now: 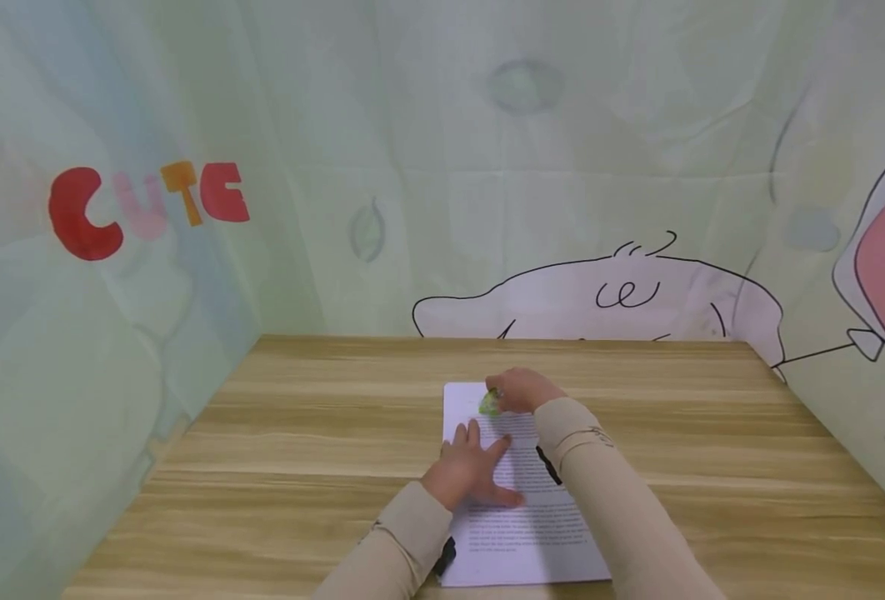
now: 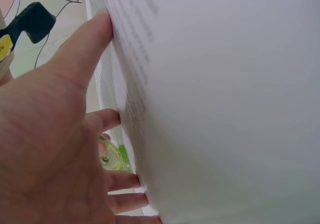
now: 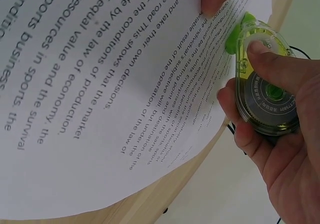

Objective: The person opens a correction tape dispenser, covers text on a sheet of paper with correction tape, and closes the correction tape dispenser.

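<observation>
A printed sheet of paper (image 1: 525, 537) lies on the wooden table. My left hand (image 1: 474, 468) rests on it with fingers spread. In the left wrist view the fingertips of this hand (image 2: 55, 134) touch the paper, the thumb apart from the other fingers. My right hand (image 1: 523, 389) grips a clear correction tape (image 3: 267, 96) with green and yellow parts, thumb on top and fingers beneath. Its green tip end (image 3: 234, 36) is at the printed lines near the sheet's top; whether it touches the paper I cannot tell. In the head view the fingers partly hide the tape.
The wooden table (image 1: 322, 450) reaches back to a fabric backdrop (image 1: 442, 167) with drawn figures. Fabric walls also rise along the left and right sides. Both forearms wear beige sleeves (image 1: 622, 508), with a dark strap (image 1: 550, 464) at the wrist.
</observation>
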`<state>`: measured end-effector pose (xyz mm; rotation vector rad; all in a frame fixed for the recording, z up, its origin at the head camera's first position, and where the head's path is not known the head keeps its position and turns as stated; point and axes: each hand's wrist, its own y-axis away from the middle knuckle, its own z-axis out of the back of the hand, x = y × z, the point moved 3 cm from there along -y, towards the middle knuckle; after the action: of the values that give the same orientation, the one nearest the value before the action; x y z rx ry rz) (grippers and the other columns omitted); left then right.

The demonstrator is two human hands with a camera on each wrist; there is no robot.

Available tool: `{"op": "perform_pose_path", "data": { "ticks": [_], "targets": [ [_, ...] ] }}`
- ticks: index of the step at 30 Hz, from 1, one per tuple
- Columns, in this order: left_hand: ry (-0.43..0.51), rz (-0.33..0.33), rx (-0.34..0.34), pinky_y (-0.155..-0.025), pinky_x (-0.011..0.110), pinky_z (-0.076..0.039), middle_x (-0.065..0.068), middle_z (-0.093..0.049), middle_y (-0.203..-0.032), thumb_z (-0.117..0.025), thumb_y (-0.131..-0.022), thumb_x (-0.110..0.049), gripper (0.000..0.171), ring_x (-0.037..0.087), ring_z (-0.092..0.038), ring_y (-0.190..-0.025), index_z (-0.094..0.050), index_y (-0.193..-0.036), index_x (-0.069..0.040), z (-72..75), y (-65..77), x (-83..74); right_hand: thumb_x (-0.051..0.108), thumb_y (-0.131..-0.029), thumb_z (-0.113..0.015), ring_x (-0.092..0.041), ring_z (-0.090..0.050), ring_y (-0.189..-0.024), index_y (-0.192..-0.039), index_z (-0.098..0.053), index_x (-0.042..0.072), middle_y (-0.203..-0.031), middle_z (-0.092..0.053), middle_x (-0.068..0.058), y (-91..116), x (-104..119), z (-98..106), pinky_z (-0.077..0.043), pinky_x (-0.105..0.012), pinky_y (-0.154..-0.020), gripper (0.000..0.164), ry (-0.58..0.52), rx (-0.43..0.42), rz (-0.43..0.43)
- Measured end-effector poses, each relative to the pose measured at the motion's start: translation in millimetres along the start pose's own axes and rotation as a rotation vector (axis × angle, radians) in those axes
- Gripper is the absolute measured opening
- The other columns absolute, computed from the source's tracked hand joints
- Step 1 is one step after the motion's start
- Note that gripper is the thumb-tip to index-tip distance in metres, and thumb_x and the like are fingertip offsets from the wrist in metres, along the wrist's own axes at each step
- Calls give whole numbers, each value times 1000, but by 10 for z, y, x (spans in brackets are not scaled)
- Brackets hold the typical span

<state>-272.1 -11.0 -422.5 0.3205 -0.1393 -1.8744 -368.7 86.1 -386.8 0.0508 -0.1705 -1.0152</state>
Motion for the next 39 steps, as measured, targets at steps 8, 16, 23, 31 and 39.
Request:
{"op": "perform_pose_path", "data": {
  "ticks": [8, 16, 23, 31, 39],
  "targets": [
    [21, 8, 5, -108, 55, -26, 23, -17, -151, -67, -67, -66, 89, 38, -16, -140, -35, -142, -30, 11, -4, -3, 13, -84, -65, -24, -59, -104, -115, -61, 12, -115, -64, -9, -4, -23, -15, -46, -39, -93, 31, 20, 6, -10],
    [-35, 3, 16, -106, 54, -29, 23, -19, -150, -64, -67, -68, 89, 37, -20, -138, -34, -143, -31, -31, -21, -42, 14, -82, -65, -25, -60, -100, -106, -62, 12, -107, -66, -7, 10, -213, -114, -46, -42, -91, 24, -77, -38, 38],
    [-55, 11, -5, -104, 54, -32, 24, -23, -148, -64, -67, -69, 89, 37, -24, -136, -36, -141, -30, -3, -7, -31, 16, -84, -63, -31, -56, -108, -112, -60, 15, -114, -63, -10, 130, -408, -77, -42, -50, -95, 28, -247, -76, -86],
    [-5, 15, 29, -106, 55, -29, 25, -19, -149, -65, -68, -68, 90, 40, -20, -138, -35, -142, -27, 18, 3, -6, 16, -84, -65, -30, -58, -102, -110, -60, 12, -108, -65, -9, 178, -393, -42, -44, -47, -91, 27, -210, -95, -48],
    [23, 13, -11, -100, 60, -32, 19, -24, -149, -58, -71, -71, 85, 38, -24, -137, -42, -138, -22, 120, -19, -62, 13, -82, -65, -32, -57, -107, -111, -61, 11, -111, -65, -10, 210, -410, -21, -42, -48, -95, 29, -192, -105, -70]
  ]
}}
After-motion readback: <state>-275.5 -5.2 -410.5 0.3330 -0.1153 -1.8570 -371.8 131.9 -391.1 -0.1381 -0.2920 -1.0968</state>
